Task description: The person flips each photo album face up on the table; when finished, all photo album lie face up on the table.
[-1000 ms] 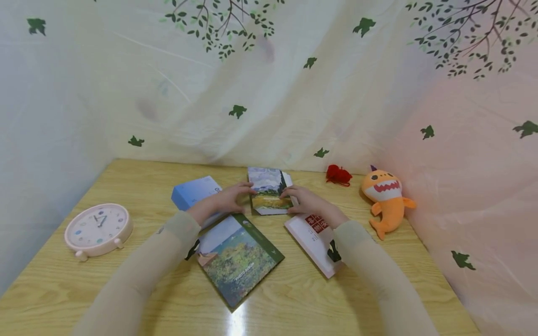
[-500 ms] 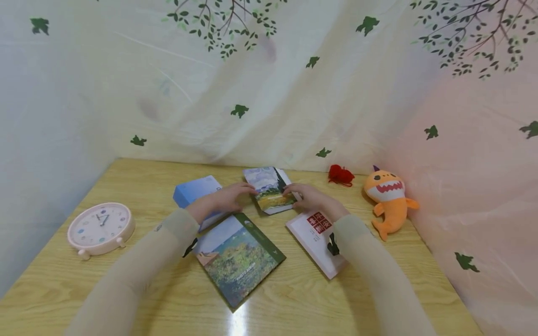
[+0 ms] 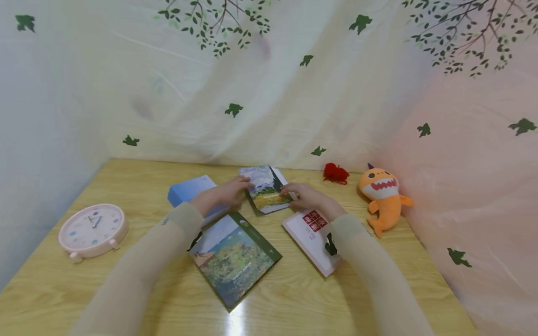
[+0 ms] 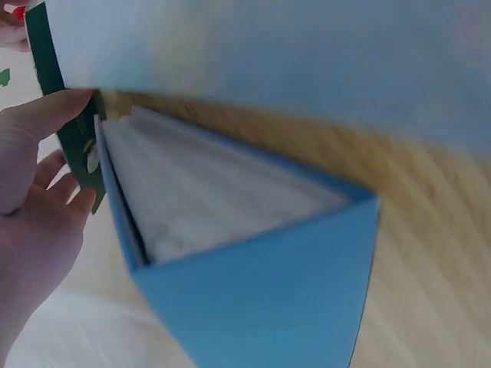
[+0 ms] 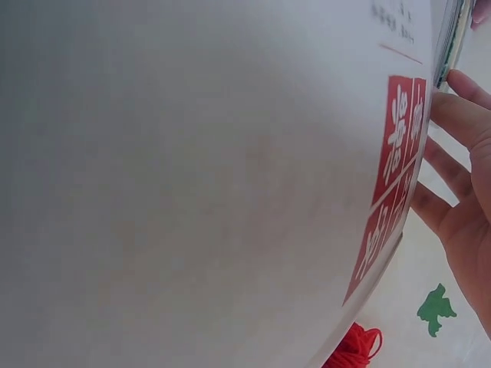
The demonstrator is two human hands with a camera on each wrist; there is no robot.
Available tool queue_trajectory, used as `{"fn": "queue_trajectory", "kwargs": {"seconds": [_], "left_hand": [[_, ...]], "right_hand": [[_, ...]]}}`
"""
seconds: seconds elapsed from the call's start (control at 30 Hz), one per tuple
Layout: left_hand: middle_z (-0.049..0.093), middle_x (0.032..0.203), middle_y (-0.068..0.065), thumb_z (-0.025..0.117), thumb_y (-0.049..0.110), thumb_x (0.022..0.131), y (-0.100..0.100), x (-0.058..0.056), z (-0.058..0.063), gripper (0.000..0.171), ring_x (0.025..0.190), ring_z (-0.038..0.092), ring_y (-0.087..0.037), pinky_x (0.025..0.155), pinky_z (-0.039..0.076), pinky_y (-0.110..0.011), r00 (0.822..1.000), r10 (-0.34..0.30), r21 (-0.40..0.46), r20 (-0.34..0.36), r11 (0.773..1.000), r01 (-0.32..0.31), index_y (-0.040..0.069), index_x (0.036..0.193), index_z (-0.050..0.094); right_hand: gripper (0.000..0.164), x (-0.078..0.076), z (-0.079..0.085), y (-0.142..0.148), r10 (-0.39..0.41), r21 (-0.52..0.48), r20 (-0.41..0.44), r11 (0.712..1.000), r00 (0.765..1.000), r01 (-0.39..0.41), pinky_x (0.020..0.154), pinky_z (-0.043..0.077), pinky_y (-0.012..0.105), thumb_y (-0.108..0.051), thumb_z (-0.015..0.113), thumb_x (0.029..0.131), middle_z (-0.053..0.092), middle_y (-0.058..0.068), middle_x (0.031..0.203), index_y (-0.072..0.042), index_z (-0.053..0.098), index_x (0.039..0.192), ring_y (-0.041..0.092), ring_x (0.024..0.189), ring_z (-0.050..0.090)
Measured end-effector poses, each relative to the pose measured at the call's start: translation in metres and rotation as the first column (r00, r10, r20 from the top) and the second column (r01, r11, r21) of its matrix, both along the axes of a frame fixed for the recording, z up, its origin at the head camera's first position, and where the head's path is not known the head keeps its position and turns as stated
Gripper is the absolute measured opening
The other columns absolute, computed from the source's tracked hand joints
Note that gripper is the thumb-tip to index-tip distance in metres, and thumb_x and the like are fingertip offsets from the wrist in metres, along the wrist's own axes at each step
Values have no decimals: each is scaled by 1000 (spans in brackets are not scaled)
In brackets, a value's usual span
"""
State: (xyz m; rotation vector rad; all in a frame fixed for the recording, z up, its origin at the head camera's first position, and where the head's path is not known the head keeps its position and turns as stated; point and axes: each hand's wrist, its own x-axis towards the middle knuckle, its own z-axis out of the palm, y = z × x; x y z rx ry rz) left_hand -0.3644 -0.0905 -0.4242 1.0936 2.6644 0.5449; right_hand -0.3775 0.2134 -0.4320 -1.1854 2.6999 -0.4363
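At the back middle of the table lies a small book (image 3: 266,189) with a landscape painting on its cover. The fingertips of my left hand (image 3: 227,193) touch its left edge. Across from it, my right hand (image 3: 310,198) has fingertips on the book's right side. Both hands have loosely bent fingers; in the left wrist view my left hand (image 4: 38,165) shows its thumb apart from the fingers. Below my left wrist sit a thick blue book (image 3: 191,191) with white pages and a green-edged photo album (image 3: 237,259). A pink-white book (image 3: 313,242) with red characters lies under my right wrist.
A pink round clock (image 3: 92,229) is on the left of the table (image 3: 290,298). Red yarn (image 3: 336,173) and an orange shark plush (image 3: 384,200) lie at the back right. A patterned cloth backdrop (image 3: 269,116) rises behind the table.
The small painted book has turned, its top edge swinging left and its lower edge right. Both hands have stayed at its sides, and the other things lie as before.
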Motion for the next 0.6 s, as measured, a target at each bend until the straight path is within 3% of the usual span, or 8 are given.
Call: {"fn": "queue_trajectory", "kwargs": {"seconds": [0.3,0.6], "left_hand": [[33,147,-24,66,-1,80,-11,4,2,60,136,29,-42,110,27,-52,998,-46,-12,-45,999,45,1,136,47],[49,133,-24,71,-1,74,-15,11,1,53,125,42,-41,108,31,-51,980,-108,28,-167,993,114,-1,125,57]], "right_hand": [[36,1,-2,-1,65,-29,-16,997,998,-65,97,46,45,-7,67,87,51,14,137,-9,62,122,31,125,48],[37,0,0,0,25,-97,58,995,998,-20,106,35,49,4,63,85,49,14,140,-9,63,120,34,130,42]]}}
